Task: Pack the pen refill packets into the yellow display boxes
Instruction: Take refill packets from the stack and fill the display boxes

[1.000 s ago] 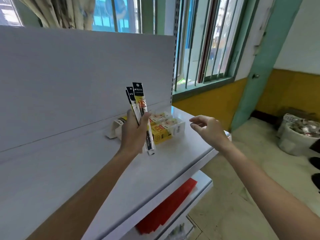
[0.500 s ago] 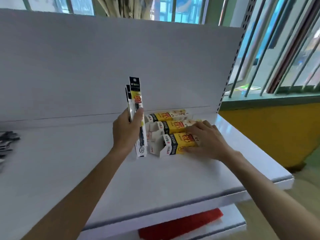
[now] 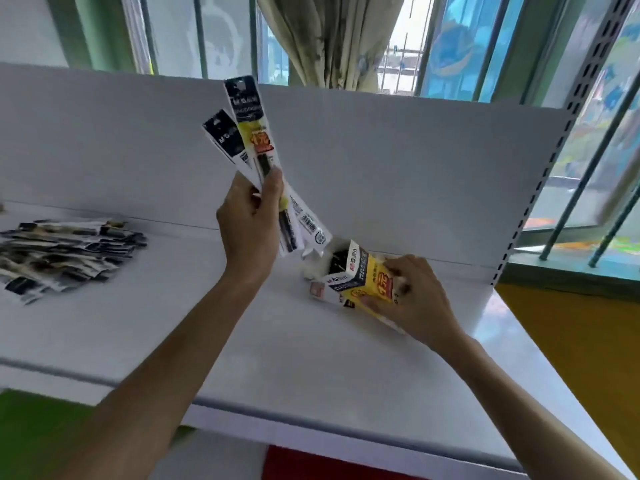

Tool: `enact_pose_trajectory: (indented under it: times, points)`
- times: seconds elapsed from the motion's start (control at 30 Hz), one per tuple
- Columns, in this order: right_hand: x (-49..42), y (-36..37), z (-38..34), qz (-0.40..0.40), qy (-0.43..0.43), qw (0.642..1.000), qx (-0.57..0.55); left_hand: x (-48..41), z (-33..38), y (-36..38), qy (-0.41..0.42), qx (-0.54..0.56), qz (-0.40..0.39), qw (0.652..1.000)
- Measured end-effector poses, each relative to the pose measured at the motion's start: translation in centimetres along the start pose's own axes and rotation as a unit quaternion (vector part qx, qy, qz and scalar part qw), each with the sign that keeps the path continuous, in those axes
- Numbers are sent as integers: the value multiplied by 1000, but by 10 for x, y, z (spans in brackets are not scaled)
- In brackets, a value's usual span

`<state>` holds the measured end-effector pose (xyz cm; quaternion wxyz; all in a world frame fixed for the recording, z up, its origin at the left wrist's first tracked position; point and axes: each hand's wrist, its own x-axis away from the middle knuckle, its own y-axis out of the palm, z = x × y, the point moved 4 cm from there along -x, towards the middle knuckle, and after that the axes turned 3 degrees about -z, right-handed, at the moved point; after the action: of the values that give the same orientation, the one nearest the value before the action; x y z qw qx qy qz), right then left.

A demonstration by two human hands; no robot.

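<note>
On the white shelf (image 3: 277, 341), since 0.5 s ago: 1 yellow display box (image 3: 363, 275) has been taken up and tilted by the right hand (image 3: 412, 299). 3 boxes were seen lying in a row then; only 1 is plainly seen now, with a white flap showing just behind it.
Left hand (image 3: 247, 230), change: it has been raised higher, and the pen refill packets (image 3: 252, 140) are now fanned apart rather than stacked.
View, change: the pile of packets (image 3: 69, 251) at the left is now seen far more fully.
Edges: the shelf is closed behind by a white back panel (image 3: 381, 168), which is ended at the right by a perforated upright (image 3: 554, 140). The front edge (image 3: 311, 414) is crossed by both forearms.
Open room: bare shelf is left between the pile and the box, and in front of both hands.
Left hand, pose: it is held up above the shelf, fingers and thumb curled round the lower part of at least 2 packets. Their black header ends are turned up and leaned left.
Right hand, pose: fingers are curled over the box's yellow face, the thumb at its near side.
Box: its open end is turned up and left, near the packets' lower ends. Contact between them cannot be told, nor whether the box rests on the shelf.
</note>
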<state>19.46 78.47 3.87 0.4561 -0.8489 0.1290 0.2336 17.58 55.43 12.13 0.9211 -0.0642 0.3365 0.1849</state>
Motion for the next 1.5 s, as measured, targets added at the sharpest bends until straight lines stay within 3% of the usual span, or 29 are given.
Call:
enact_pose_trajectory:
  times: [0.27,0.53,0.7,1.03,1.13,1.2,1.4,1.5]
  points:
    - [9,0,-19,12,-33,994,-103,4,55,20,110,-53,-18,992]
    - [16,-1,-22,-5,-46,992,-118,11,77,39,217,-169,-8,961]
    - [18,-2,-15,20,-40,994,-102,5,68,36,188,-201,23,961]
    - [12,-6,1,105,-17,991,-84,8,59,52,131,-239,-68,960]
    - [14,-5,4,112,-3,990,-90,12,64,54,116,-195,-43,973]
    - [14,-5,4,118,1,988,-104,12,69,54,128,-155,-3,980]
    - [16,-11,-2,126,-38,989,-61,8,58,64,220,-276,10,935]
    - [19,-10,-3,134,-44,988,-70,14,52,65,112,-171,-14,979]
